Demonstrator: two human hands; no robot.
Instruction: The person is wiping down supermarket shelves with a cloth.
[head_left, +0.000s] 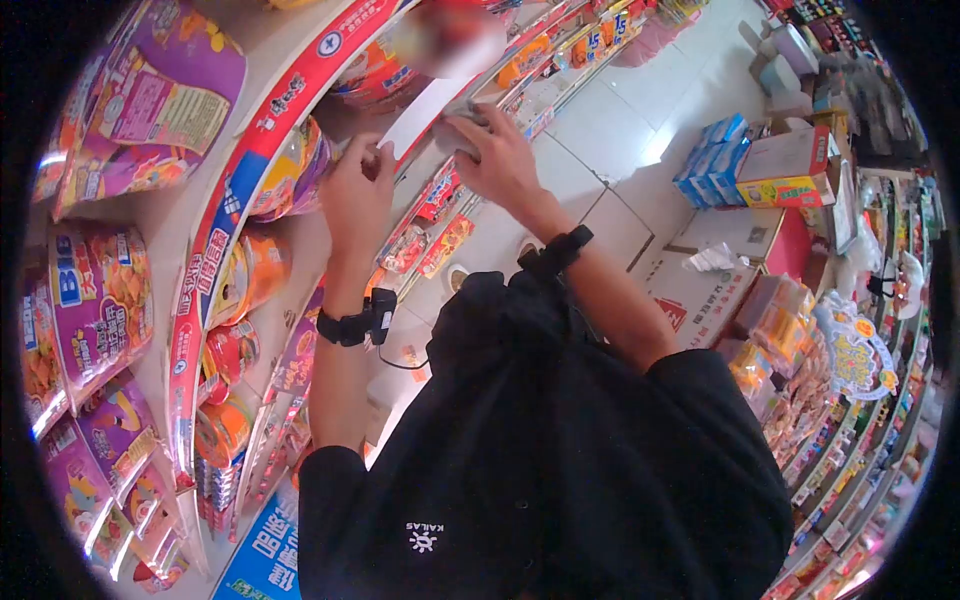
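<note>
Your 2 hands are raised to the shelf edge in front of you. Your left hand point(355, 195) has its fingers point(378, 155) pinched together on the near end of a white strip point(418, 112). The strip runs up and away from that pinch toward your right hand point(500, 160). The right fingers point(468, 124) are curled down over the strip's far end and over something small and grey beneath them. You cannot tell from here whether they grip it or only press on it.

The red shelf rail point(290, 100) runs just outside your left fingers. Orange packets point(295, 170) sit right behind those knuckles, and purple snack bags point(150, 100) hang further out on that side. Each wrist carries a black band point(355, 322). Below and beyond your right fingers lie the tiled floor point(620, 110), a stack of blue packs point(712, 155) and open cardboard boxes point(700, 290).

The strip looks thin and is held only at its ends. If your hands pull apart unevenly, it could crease or tear at the left pinch. If the right fingers are only pressing, a small lift would free that end and leave it flapping. Your left knuckles are also close enough to the orange packets to knock 1 off the shelf.
</note>
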